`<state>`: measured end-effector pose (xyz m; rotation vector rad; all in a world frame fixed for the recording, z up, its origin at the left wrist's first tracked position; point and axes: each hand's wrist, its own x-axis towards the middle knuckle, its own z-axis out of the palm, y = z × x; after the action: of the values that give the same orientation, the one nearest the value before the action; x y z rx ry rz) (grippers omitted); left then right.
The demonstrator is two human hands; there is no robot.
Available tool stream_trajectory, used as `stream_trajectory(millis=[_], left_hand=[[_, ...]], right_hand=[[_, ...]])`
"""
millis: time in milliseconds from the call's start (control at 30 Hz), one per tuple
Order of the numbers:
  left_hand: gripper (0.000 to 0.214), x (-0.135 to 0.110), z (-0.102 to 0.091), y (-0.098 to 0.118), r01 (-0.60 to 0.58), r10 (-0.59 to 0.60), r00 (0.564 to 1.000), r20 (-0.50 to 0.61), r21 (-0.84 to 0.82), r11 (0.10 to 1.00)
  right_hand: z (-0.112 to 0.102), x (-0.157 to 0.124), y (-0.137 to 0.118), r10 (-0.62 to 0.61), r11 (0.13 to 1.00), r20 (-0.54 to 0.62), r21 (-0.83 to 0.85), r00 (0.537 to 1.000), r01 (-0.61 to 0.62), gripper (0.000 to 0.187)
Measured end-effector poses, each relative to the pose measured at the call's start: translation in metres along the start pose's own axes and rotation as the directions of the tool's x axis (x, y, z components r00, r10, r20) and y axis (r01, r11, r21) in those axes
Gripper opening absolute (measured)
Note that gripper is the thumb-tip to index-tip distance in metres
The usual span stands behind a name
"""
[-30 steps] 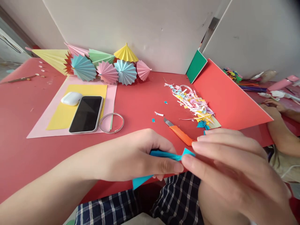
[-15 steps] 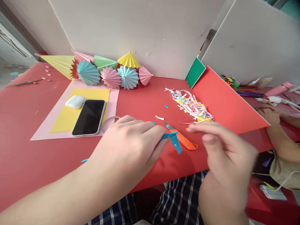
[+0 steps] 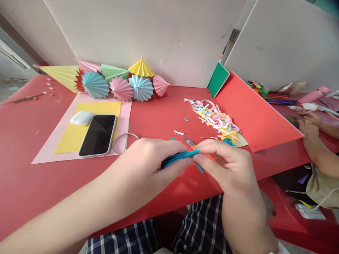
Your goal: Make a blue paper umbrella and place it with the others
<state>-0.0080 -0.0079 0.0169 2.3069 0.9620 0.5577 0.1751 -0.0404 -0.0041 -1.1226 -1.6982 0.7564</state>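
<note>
Both my hands meet over the near edge of the red table [image 3: 159, 116]. My left hand [image 3: 145, 169] is closed around a folded blue paper strip [image 3: 178, 157], holding its left part. My right hand [image 3: 225, 165] pinches the strip's right end between thumb and fingers. An orange utility knife [image 3: 191, 142] lies on the table just behind my fingers, mostly hidden by them.
A phone [image 3: 98, 135], a white earbud case [image 3: 81, 118] and a metal ring [image 3: 124, 142] rest on yellow and pink sheets at left. Several pleated paper fans [image 3: 120, 84] line the back wall. A heap of paper scraps [image 3: 217, 121] lies right of centre. Another person's hand [image 3: 309, 123] works at far right.
My right hand, which was loose and apart from the strip half a second ago, has come back and pinched its right end. My left hand has kept its hold throughout.
</note>
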Motion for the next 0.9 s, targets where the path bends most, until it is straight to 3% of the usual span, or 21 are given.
stream_trajectory(millis=[167, 333, 567, 900], left_hand=[[0.024, 0.003, -0.004, -0.002, 0.129, -0.073, 0.982, 0.176, -0.334, 0.934], [0.023, 0.007, -0.004, -0.004, 0.231, -0.123, 0.961, 0.247, -0.474, 0.850], [0.022, 0.008, 0.000, -0.005, 0.247, -0.151, 0.961, 0.234, -0.469, 0.848], [0.024, 0.007, 0.006, -0.003, 0.117, -0.109, 0.993, 0.043, -0.283, 0.952]], right_hand=[[-0.003, 0.001, 0.001, -0.061, 0.997, 0.010, 0.050, 0.998, 0.061, 0.011], [-0.007, 0.003, -0.008, 0.090, 0.993, 0.039, 0.069, 0.995, -0.092, 0.009], [-0.008, 0.005, -0.011, 0.141, 0.986, 0.035, 0.082, 0.989, -0.144, 0.011], [-0.003, 0.001, -0.007, 0.122, 0.990, -0.006, 0.069, 0.992, -0.122, 0.007]])
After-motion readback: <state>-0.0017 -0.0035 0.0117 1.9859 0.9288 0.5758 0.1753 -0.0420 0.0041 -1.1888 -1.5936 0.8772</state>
